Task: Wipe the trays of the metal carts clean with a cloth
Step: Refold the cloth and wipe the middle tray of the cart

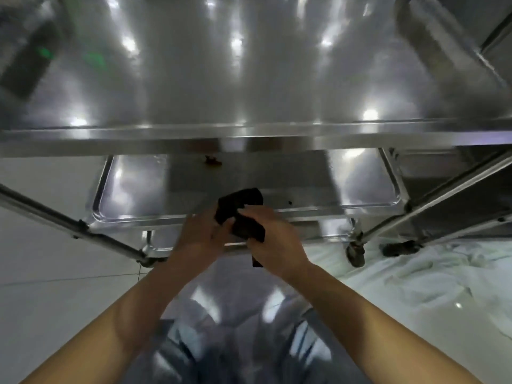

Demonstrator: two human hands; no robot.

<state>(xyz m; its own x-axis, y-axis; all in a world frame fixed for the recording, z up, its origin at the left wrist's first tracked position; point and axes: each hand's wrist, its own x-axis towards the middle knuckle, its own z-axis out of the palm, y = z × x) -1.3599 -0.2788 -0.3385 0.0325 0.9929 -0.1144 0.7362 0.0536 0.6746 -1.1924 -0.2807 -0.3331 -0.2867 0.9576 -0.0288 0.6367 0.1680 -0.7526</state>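
Both my hands hold a dark cloth [240,214] in front of the metal cart, just above the front rim of its lower tray [304,184]. My left hand [201,236] grips the cloth's left side. My right hand [273,239] grips its right side, with a corner of cloth hanging below the palm. The wide top tray [249,79] fills the upper part of the view, shiny and full of light reflections. A small reddish-brown stain [212,161] lies at the back of the lower tray, and a small dark speck [290,202] sits near its front.
The cart's diagonal frame tubes run out at left [69,225] and right [443,195]. Caster wheels [356,252] stand on the pale tiled floor. A crumpled white sheet [415,273] lies on the floor at right. A second metal cart [493,45] stands at the far right.
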